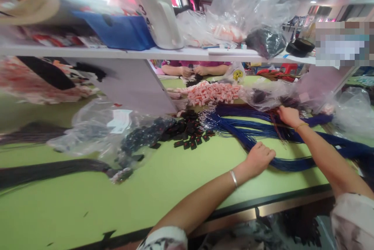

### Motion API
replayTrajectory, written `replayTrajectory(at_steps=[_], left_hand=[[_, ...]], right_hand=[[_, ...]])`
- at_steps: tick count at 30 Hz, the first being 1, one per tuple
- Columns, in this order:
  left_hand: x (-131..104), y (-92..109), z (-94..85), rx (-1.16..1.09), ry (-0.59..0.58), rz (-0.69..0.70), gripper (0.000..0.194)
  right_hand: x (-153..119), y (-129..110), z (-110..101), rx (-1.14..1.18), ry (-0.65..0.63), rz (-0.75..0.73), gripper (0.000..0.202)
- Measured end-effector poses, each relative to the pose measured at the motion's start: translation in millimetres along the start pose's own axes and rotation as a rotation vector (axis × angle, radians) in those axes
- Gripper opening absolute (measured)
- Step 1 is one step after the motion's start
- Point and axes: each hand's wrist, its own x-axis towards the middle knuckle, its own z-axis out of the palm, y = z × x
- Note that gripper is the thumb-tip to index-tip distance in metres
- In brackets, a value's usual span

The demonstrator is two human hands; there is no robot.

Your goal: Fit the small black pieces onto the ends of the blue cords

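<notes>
Long bundles of dark blue cords (248,125) lie across the right half of the green table (181,180), their silvery ends gathered near the middle. My left hand (260,158) rests on the lower blue bundle, its fingers curled; what they grip, if anything, is hidden. Farther right and back, my right hand (288,117) is closed on thin brownish cords (276,123) that hang over the blue ones. Small black tags (191,135) with red marks are heaped left of the cord ends.
Behind the cords is a pile of pink pieces (213,92). A white shelf (187,53) spans above, holding a blue bin (119,32) and a pale jug (163,20). Plastic bags (90,125) and grey cords (52,172) lie left. Another person's hands (193,71) work across the table.
</notes>
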Motion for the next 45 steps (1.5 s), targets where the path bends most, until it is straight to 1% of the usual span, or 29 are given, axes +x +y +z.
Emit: replayTrajectory(at_steps=[1, 2, 4, 6, 7, 9, 11, 12, 14, 16, 17, 18, 20, 22, 24, 25, 26, 28, 29, 30, 31, 32, 33, 35, 37, 39, 41, 43, 45], left_hand=[[1, -6, -4.9, -0.01, -0.012, -0.049, 0.015], [3, -14, -10.3, -0.022, -0.025, -0.092, 0.017], [6, -33, -21.1, -0.044, -0.046, -0.169, 0.02], [10, -55, -29.7, -0.068, -0.054, -0.267, 0.023], [12, -66, -33.2, -0.077, -0.059, -0.324, 0.026], [17, -88, -39.7, -0.082, -0.087, -0.429, 0.029], [22, -106, -48.3, -0.088, -0.149, -0.506, 0.033], [25, -114, -54.2, -0.09, -0.179, -0.527, 0.036], [32, -126, -68.5, -0.074, -0.213, -0.528, 0.04], [39, -134, -82.9, -0.024, -0.21, -0.483, 0.039], [42, -137, -88.4, 0.004, -0.21, -0.454, 0.039], [43, -139, -92.1, 0.025, -0.221, -0.426, 0.038], [42, -144, -93.7, 0.042, -0.283, -0.391, 0.038], [32, -150, -90.1, 0.04, -0.37, -0.401, 0.036], [14, -158, -86.9, 0.048, -0.397, -0.441, 0.035], [2, -160, -86.7, 0.06, -0.369, -0.459, 0.038], [-12, -162, -87.5, 0.078, -0.31, -0.473, 0.044], [-40, -158, -89.8, 0.122, -0.141, -0.5, 0.052], [-53, -152, -89.8, 0.143, -0.058, -0.514, 0.049], [-65, -144, -87.9, 0.158, 0.003, -0.525, 0.041], [-74, -134, -83.6, 0.164, 0.03, -0.51, 0.032], [-80, -124, -76.8, 0.156, 0.022, -0.453, 0.026], [-82, -114, -67.7, 0.141, -0.008, -0.369, 0.024], [-78, -100, -45.0, 0.135, -0.028, -0.246, 0.024], [-64, -99, -21.9, 0.147, 0.006, -0.236, 0.036], [-49, -109, -4.0, 0.128, 0.037, -0.286, 0.044], [-39, -127, 7.4, 0.084, 0.059, -0.392, 0.048], [-40, -144, 14.3, 0.042, 0.06, -0.53, 0.055], [-46, -156, 19.4, 0.038, 0.08, -0.605, 0.061]], right_hand=[[1, 11, -4, -0.102, 0.034, 0.039, 0.028], [2, 22, -9, -0.189, 0.034, 0.064, 0.029], [4, 38, -19, -0.307, -0.018, 0.07, 0.041], [1, 42, -28, -0.34, -0.1, 0.04, 0.061], [-2, 39, -31, -0.335, -0.111, 0.015, 0.068], [-14, 22, -37, -0.259, -0.04, -0.058, 0.069], [-30, -3, -41, -0.049, 0.045, -0.166, 0.059], [-38, -18, -42, 0.098, 0.014, -0.231, 0.056], [-51, -47, -43, 0.287, -0.131, -0.371, 0.058], [-56, -77, -43, 0.259, -0.194, -0.466, 0.069], [-56, -91, -43, 0.188, -0.186, -0.465, 0.072], [-53, -106, -42, 0.108, -0.166, -0.44, 0.069], [-44, -134, -37, -0.014, -0.153, -0.368, 0.052], [-33, -159, -29, -0.049, -0.215, -0.314, 0.037], [-24, -180, -19, -0.029, -0.274, -0.275, 0.031], [-21, -188, -14, -0.016, -0.293, -0.265, 0.031], [-17, -195, -8, -0.002, -0.304, -0.26, 0.031], [-10, -207, 2, 0.027, -0.324, -0.244, 0.03], [-6, -212, 7, 0.047, -0.343, -0.229, 0.028], [-3, -216, 10, 0.073, -0.37, -0.212, 0.023], [1, -220, 13, 0.106, -0.404, -0.196, 0.017], [5, -224, 15, 0.148, -0.44, -0.182, 0.01], [8, -226, 14, 0.196, -0.472, -0.172, 0.008], [13, -230, 10, 0.304, -0.508, -0.168, 0.017], [13, -231, 3, 0.394, -0.512, -0.181, 0.024], [10, -231, -6, 0.49, -0.517, -0.2, 0.028], [5, -229, -14, 0.591, -0.547, -0.202, 0.032], [2, -224, -25, 0.675, -0.574, -0.183, 0.036], [2, -216, -39, 0.77, -0.563, -0.161, 0.037]])
